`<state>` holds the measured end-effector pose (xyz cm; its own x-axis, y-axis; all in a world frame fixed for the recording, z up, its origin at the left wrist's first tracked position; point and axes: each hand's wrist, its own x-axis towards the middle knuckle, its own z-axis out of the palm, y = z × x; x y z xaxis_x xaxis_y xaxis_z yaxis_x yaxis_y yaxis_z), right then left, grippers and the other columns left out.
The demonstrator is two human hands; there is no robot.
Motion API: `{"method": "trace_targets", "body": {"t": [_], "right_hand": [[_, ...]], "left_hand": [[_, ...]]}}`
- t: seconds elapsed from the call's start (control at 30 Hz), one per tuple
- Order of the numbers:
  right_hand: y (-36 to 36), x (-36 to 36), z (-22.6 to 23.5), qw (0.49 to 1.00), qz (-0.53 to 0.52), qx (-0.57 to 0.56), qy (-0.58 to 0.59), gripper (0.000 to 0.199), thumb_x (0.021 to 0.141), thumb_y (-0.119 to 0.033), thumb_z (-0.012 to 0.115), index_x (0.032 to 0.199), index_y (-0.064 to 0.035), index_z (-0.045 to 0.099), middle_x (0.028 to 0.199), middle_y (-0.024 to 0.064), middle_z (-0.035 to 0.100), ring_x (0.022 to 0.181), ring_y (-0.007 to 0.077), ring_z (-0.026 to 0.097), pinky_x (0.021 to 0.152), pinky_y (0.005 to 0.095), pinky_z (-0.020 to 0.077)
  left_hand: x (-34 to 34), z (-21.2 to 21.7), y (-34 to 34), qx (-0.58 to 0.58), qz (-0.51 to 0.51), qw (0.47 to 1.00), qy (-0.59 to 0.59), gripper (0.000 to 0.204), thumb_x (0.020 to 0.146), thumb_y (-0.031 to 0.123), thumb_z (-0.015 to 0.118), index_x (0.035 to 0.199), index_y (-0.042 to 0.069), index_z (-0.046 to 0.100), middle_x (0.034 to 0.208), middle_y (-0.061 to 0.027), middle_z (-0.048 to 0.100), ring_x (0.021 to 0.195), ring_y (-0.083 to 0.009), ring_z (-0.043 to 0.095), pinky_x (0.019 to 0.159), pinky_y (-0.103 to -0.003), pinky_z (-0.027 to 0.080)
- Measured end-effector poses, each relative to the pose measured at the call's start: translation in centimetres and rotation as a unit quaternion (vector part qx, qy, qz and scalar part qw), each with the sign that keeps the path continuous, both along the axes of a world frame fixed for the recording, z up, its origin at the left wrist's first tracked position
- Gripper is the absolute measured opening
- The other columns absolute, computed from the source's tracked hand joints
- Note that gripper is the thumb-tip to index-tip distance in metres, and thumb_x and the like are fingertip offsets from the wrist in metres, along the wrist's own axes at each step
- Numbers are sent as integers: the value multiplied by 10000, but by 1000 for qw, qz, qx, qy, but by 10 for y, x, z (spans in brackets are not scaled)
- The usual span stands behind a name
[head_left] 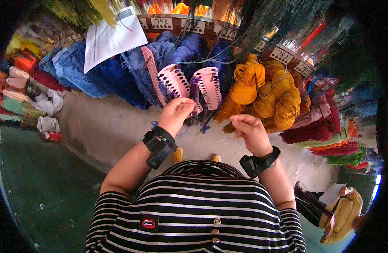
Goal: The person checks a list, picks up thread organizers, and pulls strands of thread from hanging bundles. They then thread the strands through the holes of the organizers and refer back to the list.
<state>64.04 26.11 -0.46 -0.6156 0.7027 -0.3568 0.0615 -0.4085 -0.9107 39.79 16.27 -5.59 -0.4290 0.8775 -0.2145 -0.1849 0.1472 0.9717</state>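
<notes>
Fingers of left hand (pixel 175 113) pinched on pink card (pixel 207 86); right hand (pixel 252 133) curled, wrist bent, grip unclear.

Fuzzy matt wool yarn skeins (pixel 261 90) hang beside smooth pink plastic cards (pixel 208 86), a thin paper sheet (pixel 111 38) and rough concrete floor (pixel 105 126).

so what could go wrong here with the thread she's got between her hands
1. The thin thread between the left hand and right hand is hard to see; a sharp pull might snap it or let it slip.
2. The pink perforated cards hang right beside the left hand among dark blue yarn, so loose strands could snag or tangle.
3. The mustard yarn skeins look loosely piled near the right hand; a tug might drag one off.
</notes>
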Motion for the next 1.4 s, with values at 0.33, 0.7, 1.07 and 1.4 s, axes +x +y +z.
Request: {"method": "trace_targets", "body": {"t": [0.33, 0.7, 1.07, 1.4], "right_hand": [[-3, 6, 6, 999, -28, 14, -11, 164, 890, -135, 665, 981, -7, 712, 693, -38, 581, 571, 56, 402, 538, 210, 319], [28, -16, -20, 911, -2, 364, -195, 289, 853, -145, 702, 1052, 64, 675, 830, 33, 671, 739, 91, 583, 684, 233, 467], [18, -24, -28, 995, 26, 71, -60, 162, 864, -141, 680, 949, -6, 712, 812, -20, 665, 663, 37, 502, 583, 196, 368], [-1, -28, -14, 999, 21, 0, -50, 169, 847, -138, 694, 938, 4, 711, 818, 6, 679, 704, 76, 557, 635, 222, 421]], "left_hand": [[36, -19, 52, 15, 75, 990, 122, 304, 845, 94, 708, 1043, -23, 509, 1002, -110, 616, 925, -158, 609, 848, -293, 495], [37, -4, 28, 51, 44, 966, 249, 194, 852, 167, 712, 861, -17, 649, 722, -53, 636, 645, -110, 574, 612, -264, 462], [21, 4, 5, 141, 93, 976, 140, 236, 838, 1, 666, 1028, 34, 529, 883, -16, 596, 767, -63, 556, 697, -207, 468], [24, 17, 6, 174, 39, 980, 90, 273, 876, -12, 621, 1115, 17, 491, 970, -62, 611, 839, -105, 601, 759, -231, 501]]}}
